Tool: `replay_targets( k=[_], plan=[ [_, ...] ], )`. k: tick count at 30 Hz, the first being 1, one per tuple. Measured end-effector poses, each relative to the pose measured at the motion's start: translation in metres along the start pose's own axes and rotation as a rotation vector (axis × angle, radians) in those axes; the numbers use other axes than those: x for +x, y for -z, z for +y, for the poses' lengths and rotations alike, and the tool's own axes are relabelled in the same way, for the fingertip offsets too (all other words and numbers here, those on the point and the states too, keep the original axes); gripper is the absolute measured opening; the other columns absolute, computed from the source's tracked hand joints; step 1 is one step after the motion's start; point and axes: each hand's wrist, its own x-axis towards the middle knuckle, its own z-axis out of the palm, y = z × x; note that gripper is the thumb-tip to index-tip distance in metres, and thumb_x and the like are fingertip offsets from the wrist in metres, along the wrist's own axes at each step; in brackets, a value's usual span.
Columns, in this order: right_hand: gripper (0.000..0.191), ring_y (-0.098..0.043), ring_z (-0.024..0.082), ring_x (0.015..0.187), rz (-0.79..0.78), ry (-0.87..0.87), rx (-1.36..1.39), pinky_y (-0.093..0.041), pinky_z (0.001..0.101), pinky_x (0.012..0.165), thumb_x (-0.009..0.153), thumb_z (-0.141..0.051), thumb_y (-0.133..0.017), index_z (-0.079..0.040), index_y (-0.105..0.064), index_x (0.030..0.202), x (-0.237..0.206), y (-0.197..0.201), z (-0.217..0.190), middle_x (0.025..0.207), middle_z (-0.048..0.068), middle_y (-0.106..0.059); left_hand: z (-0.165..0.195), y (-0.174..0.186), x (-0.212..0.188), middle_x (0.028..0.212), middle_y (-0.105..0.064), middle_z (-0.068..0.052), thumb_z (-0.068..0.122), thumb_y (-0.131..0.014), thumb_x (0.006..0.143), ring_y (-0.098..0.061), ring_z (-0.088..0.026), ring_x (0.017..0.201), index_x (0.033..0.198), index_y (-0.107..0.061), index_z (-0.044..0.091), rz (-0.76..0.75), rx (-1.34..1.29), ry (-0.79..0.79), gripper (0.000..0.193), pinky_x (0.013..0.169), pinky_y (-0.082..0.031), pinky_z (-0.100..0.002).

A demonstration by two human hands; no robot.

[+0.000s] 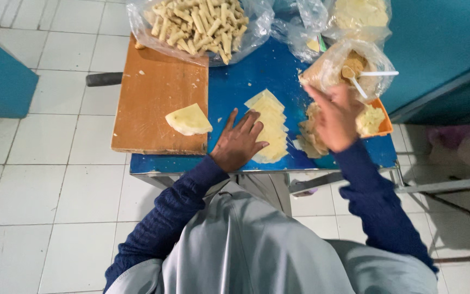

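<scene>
At frame centre the left hand (239, 142) lies flat, fingers spread, on the row of thin pale wrappers (270, 126) on the blue bench (235, 81). They look light, limp and tearable, best lifted by an edge. The right hand (335, 117) hovers half-curled, seemingly empty.

Table (246, 81) blue; board (153, 103) at its left edge orange-brown; dough sheets (272, 128) pale yellow; sleeves (371, 201) navy; floor tiles (44, 179) white.

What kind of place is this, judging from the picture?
Probably a small home or workshop snack-making corner: a blue table on white floor tiles, stacked pastry sheets, and a bag of rolled snacks.
</scene>
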Motion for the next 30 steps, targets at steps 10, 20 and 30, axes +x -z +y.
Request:
replay_targets(
  k=[10,20,30],
  plan=[
    [0.073,-0.04,0.034,0.109,0.064,-0.193,-0.76,-0.028,0.0588,0.098,0.098,-0.031,-0.076,-0.025,-0.049,0.166,-0.128,0.015,0.015,0.115,0.01,-0.045,-0.001,-0.005,-0.001,0.141,-0.052,-0.019,0.04,-0.063,0.098,-0.043,-0.032,0.142,0.119,-0.056,0.003,-0.037,0.027,0.013,0.043,0.119,-0.025,-0.061],
    [0.075,-0.042,0.032,0.109,0.084,-0.222,-0.699,-0.028,0.0559,0.099,0.091,0.004,-0.06,-0.035,-0.053,0.155,-0.159,0.026,0.013,0.11,0.008,-0.043,-0.003,-0.004,0.0,0.141,-0.052,-0.019,0.04,-0.062,0.099,-0.042,-0.033,0.143,0.12,-0.056,0.003,-0.055,0.011,0.017,0.043,0.119,-0.024,-0.062],
    [0.058,-0.047,0.017,0.11,-0.089,-0.015,-1.212,-0.029,0.0512,0.106,0.104,-0.01,-0.058,-0.003,-0.053,0.16,-0.131,0.021,0.023,0.114,0.0,-0.049,-0.003,-0.004,-0.002,0.143,-0.051,-0.02,0.041,-0.062,0.1,-0.042,-0.033,0.143,0.121,-0.056,0.003,-0.05,0.023,0.013,0.045,0.12,-0.024,-0.061]
  ],
)
